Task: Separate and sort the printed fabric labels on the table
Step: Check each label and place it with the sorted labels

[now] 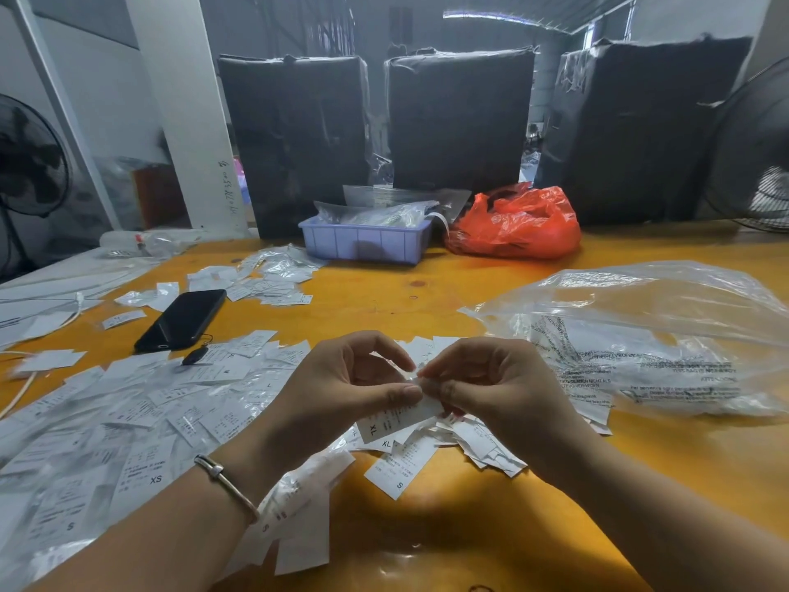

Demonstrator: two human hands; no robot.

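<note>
Both hands meet just above the yellow surface (pixel 427 301), working at one small cluster of printed labels. The left hand (pixel 341 386) pinches a white label marked XL (pixel 397 414) between thumb and forefinger, and the right hand (pixel 491 386) pinches the same cluster at its upper edge, fingertips almost touching those of the left. The step in hand looks like the separating itself: peeling one label off others stuck or stacked against it (how many layers are in the pinch cannot be made out).

The rest of the labels lie all around. A wide loose spread (pixel 128 412) covers the near left of the surface, with sizes XS, S, M and L readable here and there; a smaller heap (pixel 478 442) sits under the right hand, and a single S label (pixel 399 465) lies just in front of it. Another scatter (pixel 273 279) lies farther back, near a black phone (pixel 183 320).

Next, I judge, the fingers need to slide apart gently so the thin fabric comes free without creasing, and then the XL piece needs a place with its own size. No clearly sorted piles are visible yet, so where it belongs is uncertain.

A crumpled clear bag (pixel 640 335) at the right hides whatever lies under it, its printed warning text only partly legible. The fine print on most labels is too blurred to read, and the right palm conceals the far end of the held piece.
</note>
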